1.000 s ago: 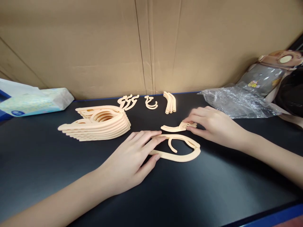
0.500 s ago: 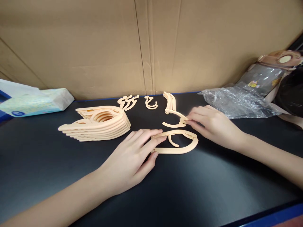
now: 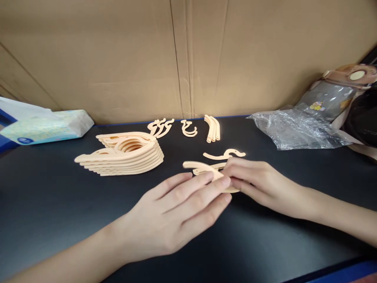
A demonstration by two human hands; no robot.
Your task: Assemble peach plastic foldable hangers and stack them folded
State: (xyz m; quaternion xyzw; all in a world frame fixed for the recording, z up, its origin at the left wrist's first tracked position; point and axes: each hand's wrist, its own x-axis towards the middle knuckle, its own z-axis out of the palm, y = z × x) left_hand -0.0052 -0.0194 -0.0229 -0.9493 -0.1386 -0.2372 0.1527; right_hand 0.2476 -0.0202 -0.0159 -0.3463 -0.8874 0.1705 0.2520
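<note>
Both hands meet over a cream folding plastic hanger (image 3: 202, 170), largely hidden under them on the black table. A curved cream hanger arm (image 3: 196, 164) sticks out to the left above it. Its right end is between the bent fingertips of my right hand (image 3: 265, 182). Alongside, my left hand (image 3: 179, 210) has its index finger and thumb closed at the same arm, the other fingers stretched across it. Just beyond lies a loose cream hook (image 3: 225, 155).
Stacked cream hangers (image 3: 129, 155) stand on the left. Farther back are several loose hooks (image 3: 160, 127), more hooks (image 3: 189, 129) and hanger arms (image 3: 212, 129). Tissues (image 3: 53, 127) lie far left; a crumpled clear bag (image 3: 300, 125) and bottle (image 3: 326, 94) are at right. A cardboard wall (image 3: 118, 59) closes the back.
My right hand has brought the hanger arm from near the loose hook toward me, over the folding hanger. My left hand has shifted right and now meets it at the arm.
</note>
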